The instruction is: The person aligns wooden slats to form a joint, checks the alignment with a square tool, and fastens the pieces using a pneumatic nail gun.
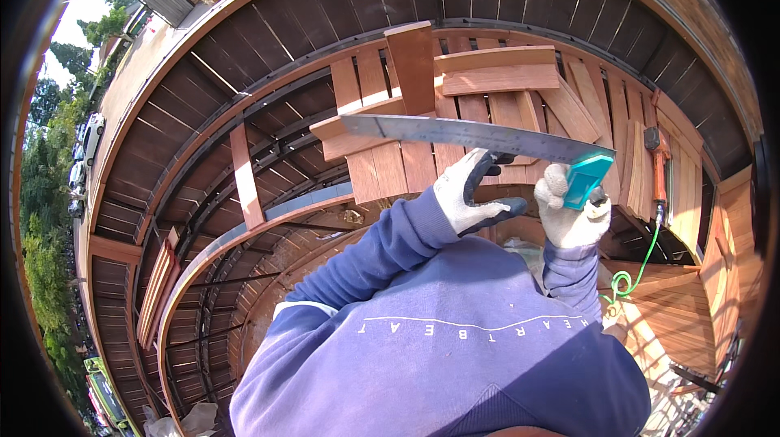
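Note:
In my right hand (566, 222) is a carpenter's square with a long flat metal blade (479, 136) and a teal stock (587, 179). My gloved fingers are closed round the stock. The blade stretches left over the reddish-brown boards, tilted slightly up at its left end. My left hand (470, 191), in a white glove with dark fingers, is just below the middle of the blade. Its thumb and fingers are apart in a C shape, with nothing between them. Wooden boards (378, 169) lie side by side beneath the square, and one wide plank (412, 67) crosses them toward the far side.
An orange power tool (656, 165) lies on the boards at right, joined to a green coiled hose (626, 283). Loose offcuts (500, 71) are stacked at the far side. At left, a dark metal frame (276, 149) shows open gaps, and a curved rail (175, 303) runs along it.

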`<control>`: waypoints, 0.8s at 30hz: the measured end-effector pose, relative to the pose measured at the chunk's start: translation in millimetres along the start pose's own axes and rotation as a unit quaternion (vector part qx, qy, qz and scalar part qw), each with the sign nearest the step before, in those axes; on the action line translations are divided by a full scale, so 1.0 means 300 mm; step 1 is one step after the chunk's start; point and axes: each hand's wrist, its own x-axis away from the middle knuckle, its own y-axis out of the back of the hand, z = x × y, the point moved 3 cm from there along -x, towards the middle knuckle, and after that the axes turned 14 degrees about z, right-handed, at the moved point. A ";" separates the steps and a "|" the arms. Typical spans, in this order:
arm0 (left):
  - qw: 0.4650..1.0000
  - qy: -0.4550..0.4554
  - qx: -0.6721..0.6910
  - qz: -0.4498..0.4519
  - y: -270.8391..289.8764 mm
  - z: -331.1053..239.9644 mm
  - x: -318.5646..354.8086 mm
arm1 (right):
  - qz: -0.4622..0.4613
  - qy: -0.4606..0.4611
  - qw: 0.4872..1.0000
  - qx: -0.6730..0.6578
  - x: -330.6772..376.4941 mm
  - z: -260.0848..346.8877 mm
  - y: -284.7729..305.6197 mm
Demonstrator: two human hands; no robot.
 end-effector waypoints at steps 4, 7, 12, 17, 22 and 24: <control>0.980 0.158 0.050 -0.112 -0.037 0.089 0.078 | -0.073 -0.086 0.994 -0.006 -0.033 -0.255 0.054; 0.947 0.174 0.112 -0.248 -0.001 0.214 0.161 | -0.027 -0.188 0.971 0.147 -0.046 -0.336 0.143; 0.907 0.332 -0.183 -0.182 0.247 0.235 0.268 | -0.009 -0.298 0.819 0.490 -0.055 -0.373 0.209; 0.813 0.440 -0.376 -0.064 0.465 0.378 0.317 | -0.064 -0.223 0.760 0.607 -0.030 -0.394 0.315; 0.765 0.485 -0.421 0.048 0.546 0.422 0.240 | -0.066 -0.210 0.713 0.666 -0.047 -0.407 0.331; 0.770 0.466 -0.431 0.058 0.557 0.451 0.223 | -0.070 -0.197 0.705 0.677 -0.056 -0.408 0.327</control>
